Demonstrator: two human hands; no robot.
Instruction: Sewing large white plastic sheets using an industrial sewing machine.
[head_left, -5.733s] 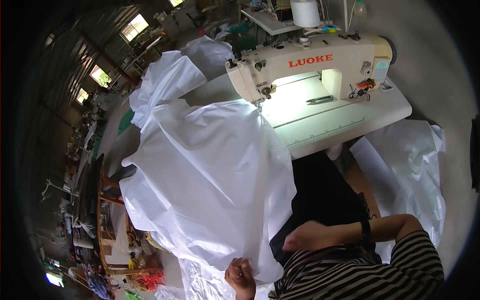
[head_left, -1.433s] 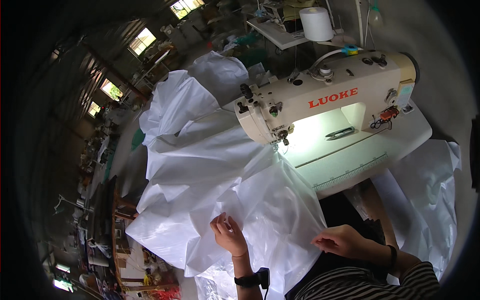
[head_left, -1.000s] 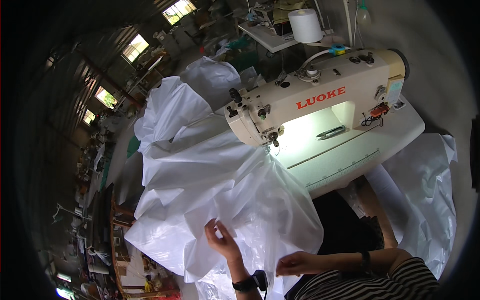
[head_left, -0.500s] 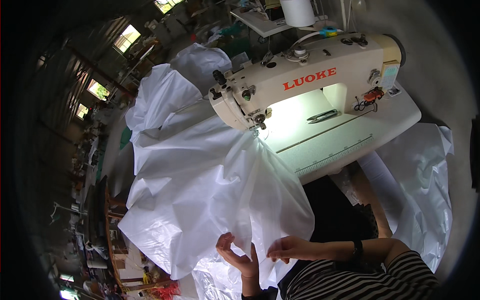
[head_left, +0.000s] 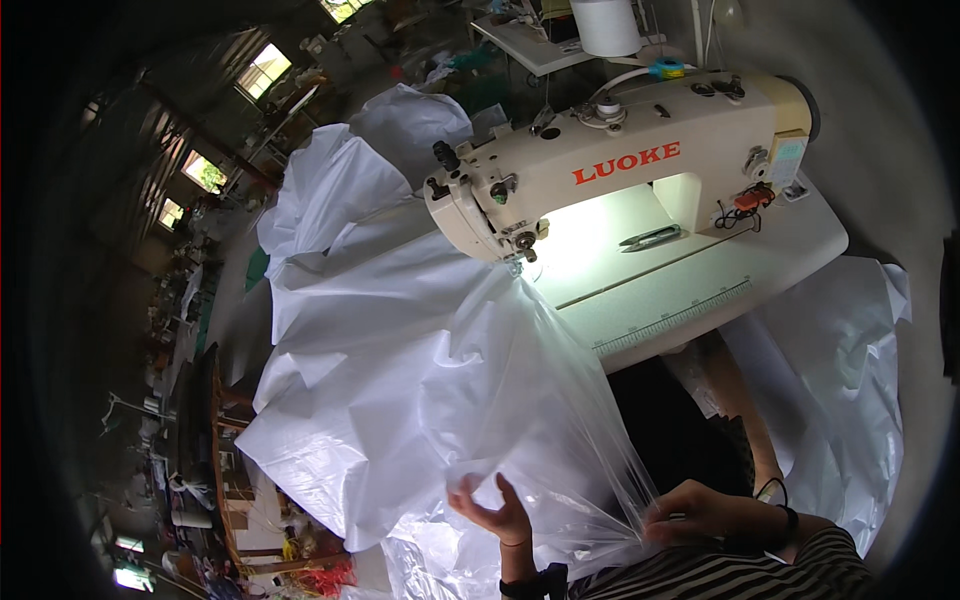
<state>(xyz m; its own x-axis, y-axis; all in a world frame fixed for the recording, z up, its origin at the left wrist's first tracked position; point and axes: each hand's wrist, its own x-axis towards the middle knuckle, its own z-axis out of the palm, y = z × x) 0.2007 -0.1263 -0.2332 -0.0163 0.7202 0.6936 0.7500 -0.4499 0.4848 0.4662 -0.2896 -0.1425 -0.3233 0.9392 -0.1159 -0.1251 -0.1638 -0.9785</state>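
A large white plastic sheet hangs in folds over the left end of the sewing machine, one part running under its needle area. Close to my body, my right hand pinches the sheet's near edge, drawing thin see-through film into taut creases that fan up toward the needle. My left hand is raised against the sheet with thumb and fingers apart, holding nothing; its fingertips look hazy, perhaps behind film. Metal thread snips lie on the lit machine bed.
More white sheeting drapes at the right below the machine. A white thread cone stands behind it. A cluttered workshop with windows stretches away at the left, and red stringy material lies at lower left.
My right hand has moved right and slightly down, pulling the film's edge out into tight creases. My left hand has shifted slightly right and down, its fingers still apart.
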